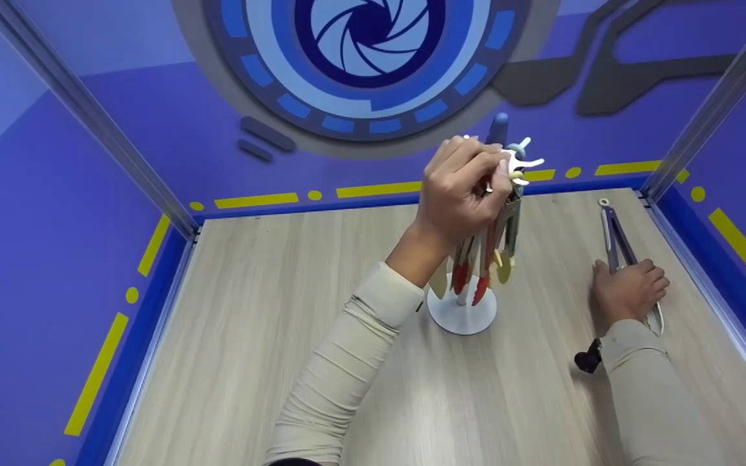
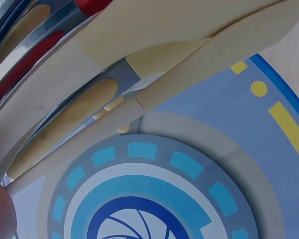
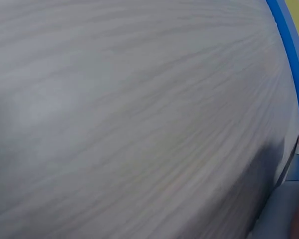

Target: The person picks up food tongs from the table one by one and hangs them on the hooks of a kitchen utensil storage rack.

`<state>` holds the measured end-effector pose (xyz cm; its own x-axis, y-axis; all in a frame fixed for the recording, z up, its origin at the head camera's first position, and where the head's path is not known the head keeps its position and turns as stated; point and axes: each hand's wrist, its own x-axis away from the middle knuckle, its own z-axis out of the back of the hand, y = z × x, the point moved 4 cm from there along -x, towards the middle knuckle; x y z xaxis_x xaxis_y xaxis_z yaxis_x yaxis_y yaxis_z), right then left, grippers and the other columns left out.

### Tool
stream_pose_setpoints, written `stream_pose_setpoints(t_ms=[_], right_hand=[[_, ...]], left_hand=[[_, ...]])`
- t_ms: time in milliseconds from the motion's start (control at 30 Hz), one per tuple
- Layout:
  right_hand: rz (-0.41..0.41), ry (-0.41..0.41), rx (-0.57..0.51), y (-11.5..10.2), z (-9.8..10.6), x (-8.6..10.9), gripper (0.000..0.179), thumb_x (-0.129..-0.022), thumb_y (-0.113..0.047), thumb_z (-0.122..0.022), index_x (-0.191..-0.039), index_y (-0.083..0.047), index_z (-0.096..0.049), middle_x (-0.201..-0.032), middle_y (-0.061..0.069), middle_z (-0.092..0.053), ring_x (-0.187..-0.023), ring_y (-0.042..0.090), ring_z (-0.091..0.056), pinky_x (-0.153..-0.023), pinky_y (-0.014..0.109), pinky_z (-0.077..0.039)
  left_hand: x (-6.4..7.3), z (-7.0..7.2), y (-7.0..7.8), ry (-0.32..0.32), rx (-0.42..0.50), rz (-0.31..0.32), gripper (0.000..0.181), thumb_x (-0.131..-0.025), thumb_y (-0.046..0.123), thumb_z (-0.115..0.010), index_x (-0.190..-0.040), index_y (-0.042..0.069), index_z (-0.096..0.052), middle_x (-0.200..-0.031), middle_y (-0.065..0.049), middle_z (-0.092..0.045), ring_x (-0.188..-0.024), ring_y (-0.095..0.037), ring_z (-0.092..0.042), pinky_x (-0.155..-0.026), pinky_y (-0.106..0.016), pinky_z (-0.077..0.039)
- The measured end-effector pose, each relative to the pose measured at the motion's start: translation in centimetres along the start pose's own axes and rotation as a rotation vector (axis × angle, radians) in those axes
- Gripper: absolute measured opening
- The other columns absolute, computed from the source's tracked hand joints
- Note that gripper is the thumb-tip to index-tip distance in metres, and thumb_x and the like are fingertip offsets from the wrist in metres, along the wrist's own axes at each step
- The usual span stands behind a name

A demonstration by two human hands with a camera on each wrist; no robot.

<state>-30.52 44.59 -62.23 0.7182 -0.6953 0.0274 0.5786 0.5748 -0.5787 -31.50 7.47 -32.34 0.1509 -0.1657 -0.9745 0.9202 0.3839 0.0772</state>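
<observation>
My left hand (image 1: 460,184) is at the top of a white stand (image 1: 445,315), its fingers pinching the upper end of beige tongs (image 2: 189,30) beside the hooks (image 1: 533,162). Red-tipped tongs (image 1: 479,292) and yellow-tipped tongs (image 1: 506,269) hang from the stand, heads down. The palm side of this hand is hidden in the head view. On the right of the table, my right hand (image 1: 629,291) grips grey-handled tongs (image 1: 620,236) that lie with their ring end pointing away. Part of these tongs (image 3: 274,219) shows at the right wrist view's lower right corner.
The wood-grain table (image 1: 282,310) is bounded by blue printed walls (image 1: 127,129) at the back and both sides. Metal corner posts (image 1: 98,129) and edge rails run along them. A small black object (image 1: 587,360) sits by the right wrist.
</observation>
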Motion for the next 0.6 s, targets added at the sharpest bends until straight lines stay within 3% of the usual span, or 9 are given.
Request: stream_pose_setpoints(t_ms=[200,600], right_hand=[[0.009,-0.029,0.045,0.53,0.17,-0.37,0.075,-0.107,-0.032,-0.054,-0.152,0.022,-0.03,-0.15,0.047,-0.038,-0.143,0.061,-0.034,-0.125,0.066,-0.024],[0.078,-0.075,0.1,0.73,-0.02,-0.39,0.071,-0.109,-0.031,-0.054,-0.15,0.023,-0.032,-0.148,0.047,-0.037,-0.143,0.061,-0.031,-0.125,0.064,-0.022]], left_hand=[[0.1,-0.07,-0.13,0.0,-0.006,0.003,0.014,-0.092,0.011,-0.068,-0.089,0.004,-0.08,-0.087,-0.006,-0.075,-0.079,-0.018,-0.059,-0.078,-0.022,-0.051],[0.05,0.12,-0.05,0.007,-0.017,-0.014,0.013,-0.091,0.01,-0.069,-0.09,0.004,-0.08,-0.088,-0.005,-0.077,-0.079,-0.017,-0.061,-0.08,-0.022,-0.052]])
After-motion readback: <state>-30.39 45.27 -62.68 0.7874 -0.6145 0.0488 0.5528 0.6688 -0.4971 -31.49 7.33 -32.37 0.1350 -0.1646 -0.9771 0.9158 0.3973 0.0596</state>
